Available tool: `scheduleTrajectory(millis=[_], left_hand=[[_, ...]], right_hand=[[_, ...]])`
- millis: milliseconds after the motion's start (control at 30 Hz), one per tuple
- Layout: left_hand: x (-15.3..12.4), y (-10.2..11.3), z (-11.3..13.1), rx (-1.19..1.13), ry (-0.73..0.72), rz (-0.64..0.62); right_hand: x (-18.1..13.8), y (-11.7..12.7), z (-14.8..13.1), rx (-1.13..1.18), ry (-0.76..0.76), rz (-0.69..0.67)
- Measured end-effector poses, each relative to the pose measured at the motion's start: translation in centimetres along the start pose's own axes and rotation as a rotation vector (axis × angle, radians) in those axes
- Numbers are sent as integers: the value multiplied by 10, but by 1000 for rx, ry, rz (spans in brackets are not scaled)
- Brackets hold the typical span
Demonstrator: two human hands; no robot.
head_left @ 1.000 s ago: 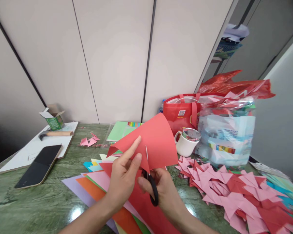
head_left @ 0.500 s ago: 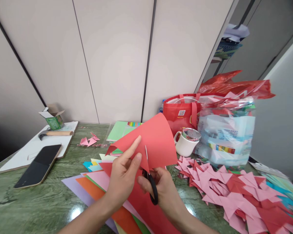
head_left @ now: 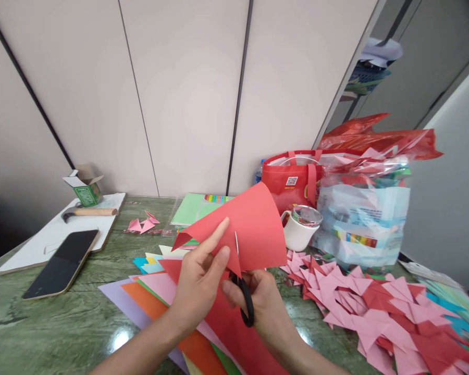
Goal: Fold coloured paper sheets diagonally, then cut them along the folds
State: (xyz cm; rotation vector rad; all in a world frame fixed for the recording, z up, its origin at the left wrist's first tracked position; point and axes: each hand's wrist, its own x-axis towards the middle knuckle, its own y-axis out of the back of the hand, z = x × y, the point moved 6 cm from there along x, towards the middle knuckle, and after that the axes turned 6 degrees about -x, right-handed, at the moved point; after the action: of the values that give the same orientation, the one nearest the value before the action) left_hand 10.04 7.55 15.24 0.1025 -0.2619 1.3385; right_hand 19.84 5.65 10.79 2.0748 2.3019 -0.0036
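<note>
Red paper [head_left: 254,229] pinched in left hand [head_left: 197,291] grip, right hand [head_left: 260,302] closed around scissors [head_left: 244,297]

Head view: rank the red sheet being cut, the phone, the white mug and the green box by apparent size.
1. red sheet
2. phone
3. white mug and green box: look alike, not ranked

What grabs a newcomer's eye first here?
A curved red paper sheet is held up at centre by the left hand, while the right hand works black-handled scissors into its lower edge. Right of them, a heap of folded pink and red paper triangles spreads over the green marble table.
</note>
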Motion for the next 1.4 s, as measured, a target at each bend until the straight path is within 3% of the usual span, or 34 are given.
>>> scheduleTrajectory(millis=[600,733,1033,1400], left_hand=[[0,-4,0,-88,18,-64],[1,1,-5,-92,16,-5],[16,13,0,-412,19,133],[14,42,14,-68,-94,293]], right_hand=[[-1,3,7,-123,-14,28],[0,4,5,-95,-19,34],[2,2,5,-21,-28,11],[2,-5,6,178,-44,-147]])
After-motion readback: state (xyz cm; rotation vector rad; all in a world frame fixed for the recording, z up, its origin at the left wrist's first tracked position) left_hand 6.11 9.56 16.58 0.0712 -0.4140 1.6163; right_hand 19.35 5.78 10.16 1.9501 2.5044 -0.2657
